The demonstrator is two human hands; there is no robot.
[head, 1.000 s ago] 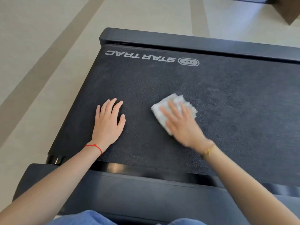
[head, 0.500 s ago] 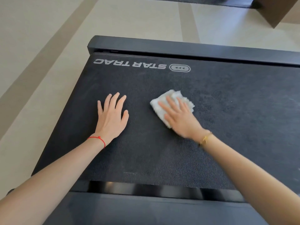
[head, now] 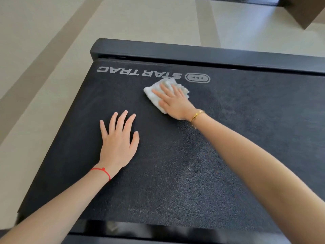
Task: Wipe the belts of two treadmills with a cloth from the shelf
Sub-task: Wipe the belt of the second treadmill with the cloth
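Note:
A black treadmill belt (head: 246, 138) with a "STAR TRAC" logo fills most of the head view. A folded white cloth (head: 154, 95) lies on the belt just below the logo. My right hand (head: 174, 103) presses flat on the cloth with straight, spread fingers. My left hand (head: 117, 143) rests flat on the bare belt, nearer to me and to the left, fingers spread, holding nothing.
The treadmill's black side rail (head: 193, 51) runs along the belt's far edge, and another rail (head: 158, 231) lies close to me. Beige striped floor (head: 52, 50) surrounds the machine. A brown box-like object (head: 306, 9) and a dark edge of another machine sit at the top right.
My right hand has slid the cloth away from me, up to just below the logo. My left hand has stayed flat on the belt.

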